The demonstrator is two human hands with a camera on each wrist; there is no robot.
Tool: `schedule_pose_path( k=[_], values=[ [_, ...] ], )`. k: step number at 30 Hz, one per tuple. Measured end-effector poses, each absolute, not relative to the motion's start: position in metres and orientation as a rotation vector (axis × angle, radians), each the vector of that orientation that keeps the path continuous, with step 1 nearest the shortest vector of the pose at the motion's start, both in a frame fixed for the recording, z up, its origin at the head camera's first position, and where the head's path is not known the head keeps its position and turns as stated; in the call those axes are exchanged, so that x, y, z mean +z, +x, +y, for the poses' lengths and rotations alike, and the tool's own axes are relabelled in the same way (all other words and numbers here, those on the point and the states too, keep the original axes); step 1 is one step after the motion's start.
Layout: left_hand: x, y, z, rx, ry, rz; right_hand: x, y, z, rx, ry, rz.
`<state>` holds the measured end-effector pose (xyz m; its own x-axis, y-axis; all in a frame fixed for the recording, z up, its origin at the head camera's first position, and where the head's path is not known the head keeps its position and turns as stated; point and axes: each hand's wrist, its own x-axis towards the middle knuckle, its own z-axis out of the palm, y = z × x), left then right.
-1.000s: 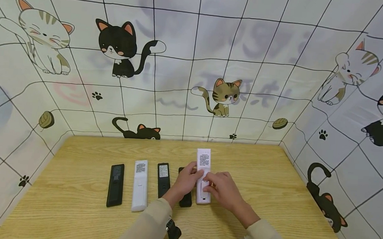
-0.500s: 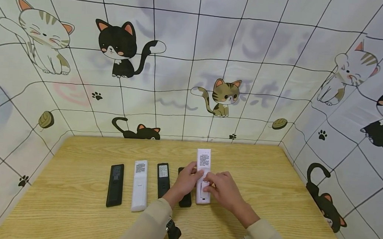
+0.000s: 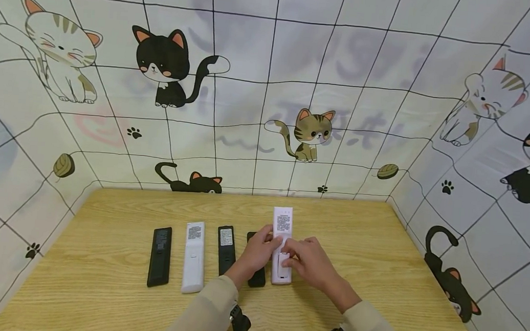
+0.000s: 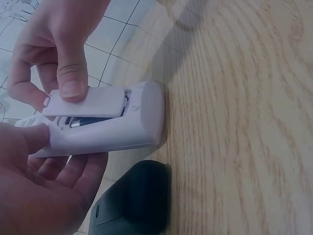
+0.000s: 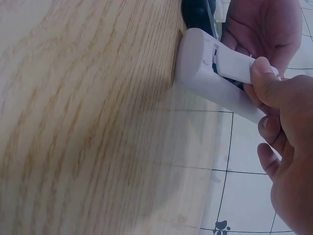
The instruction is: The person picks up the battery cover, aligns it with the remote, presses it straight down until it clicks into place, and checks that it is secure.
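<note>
A white remote control [image 3: 283,222] lies back side up, its printed label at the far end. My left hand [image 3: 255,252] grips it along its left side, thumb on the back face. With thumb and fingers, my right hand [image 3: 312,263] pinches the battery cover [image 4: 95,103]. In the left wrist view the cover sits raised and tilted over the battery compartment, and a dark battery [image 4: 92,121] with a silvery end shows in the gap beneath. The right wrist view shows the cover [image 5: 234,63] with its near end at the compartment's edge. My right fingers partly hide the compartment.
A black remote [image 3: 257,279] lies right beside the left hand, partly covered by it. Farther left, in a row on the wooden table [image 3: 101,256], are a black remote with a label [image 3: 226,247], another white remote [image 3: 193,265] and a black one [image 3: 160,255]. Cat-print walls surround the table.
The white remote and my right hand have shifted very slightly to the right. Both hands keep the same hold, and the other remotes have not moved.
</note>
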<state>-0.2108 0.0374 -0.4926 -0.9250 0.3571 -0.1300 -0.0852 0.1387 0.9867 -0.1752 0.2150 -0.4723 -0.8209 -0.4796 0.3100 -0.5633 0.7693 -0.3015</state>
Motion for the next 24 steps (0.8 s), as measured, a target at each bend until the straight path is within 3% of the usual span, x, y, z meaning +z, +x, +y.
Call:
schedule_pose_path(
  k=[24],
  values=[
    [-0.4915, -0.2116, 0.0375, 1.852, 0.23, 2.094, -0.4802, -0.1722, 0.21, 0.345, 0.729, -2.705]
  ],
)
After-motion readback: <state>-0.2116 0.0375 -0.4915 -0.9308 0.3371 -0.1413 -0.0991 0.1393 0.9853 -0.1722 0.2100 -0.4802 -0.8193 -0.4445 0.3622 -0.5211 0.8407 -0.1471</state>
